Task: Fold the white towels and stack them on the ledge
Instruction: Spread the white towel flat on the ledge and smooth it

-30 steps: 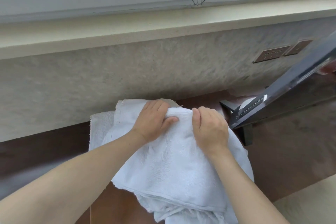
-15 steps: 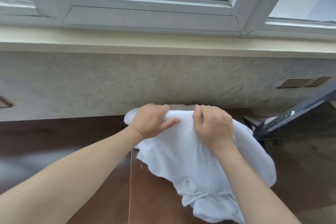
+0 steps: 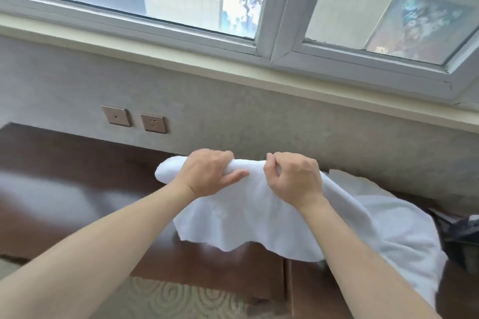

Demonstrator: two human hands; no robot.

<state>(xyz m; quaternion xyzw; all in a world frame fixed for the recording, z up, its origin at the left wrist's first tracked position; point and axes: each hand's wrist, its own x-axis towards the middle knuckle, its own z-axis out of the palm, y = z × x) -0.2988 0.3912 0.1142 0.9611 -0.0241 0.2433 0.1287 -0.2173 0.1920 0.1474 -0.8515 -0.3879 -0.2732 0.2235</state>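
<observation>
A white towel (image 3: 248,220) is held up above the dark wooden desk (image 3: 77,184), its top edge bunched into a roll and the rest hanging down toward me. My left hand (image 3: 210,173) grips the rolled top edge left of centre. My right hand (image 3: 294,177) grips the same edge just to the right, fingers curled over it. More white towel cloth (image 3: 388,225) trails off to the right over the desk. The cream window ledge (image 3: 233,65) runs across above the grey wall.
Two brown wall sockets (image 3: 134,119) sit on the grey wall at left. A dark object (image 3: 461,235) lies at the right edge behind the towel. Patterned carpet (image 3: 181,298) shows below the desk front. White window frames (image 3: 274,8) rise above the ledge.
The view has swung up and to the left, showing more window and the left sockets. Both hands keep their grip on the towel's top edge, which is lifted off the pile.
</observation>
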